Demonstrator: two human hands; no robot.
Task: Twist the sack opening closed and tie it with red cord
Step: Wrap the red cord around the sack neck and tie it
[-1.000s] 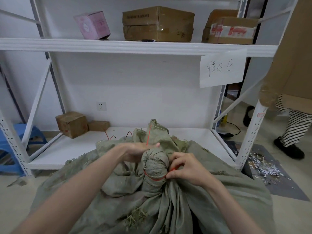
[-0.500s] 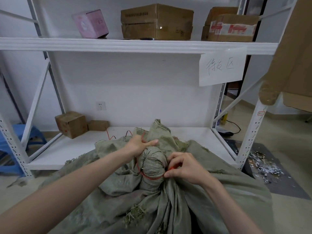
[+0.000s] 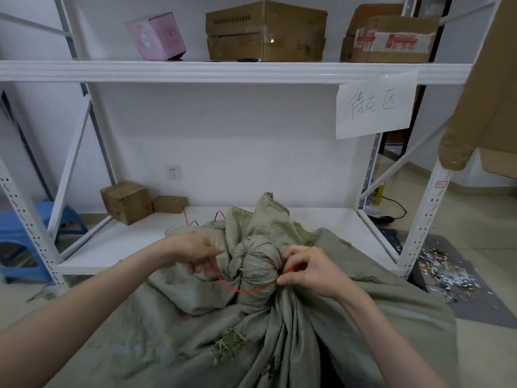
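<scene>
A large grey-green woven sack (image 3: 307,331) fills the lower middle of the head view. Its mouth is twisted into a tight knob (image 3: 256,260) with loose flaps standing behind it. A thin red cord (image 3: 240,289) loops loosely under the front of the knob. My left hand (image 3: 195,252) is left of the knob and pinches the cord, which runs up past its fingers toward the shelf. My right hand (image 3: 307,271) presses against the knob's right side and pinches the cord's other end.
A white metal rack (image 3: 223,72) stands right behind the sack, its low shelf (image 3: 117,245) holding two small cardboard boxes (image 3: 127,201). A blue stool (image 3: 16,233) is at the left. Paper scraps (image 3: 447,273) lie on a dark mat at the right.
My left hand has come off the top of the knob and moved left and down, drawing the cord out into a slack loop. A person at the right has left the view.
</scene>
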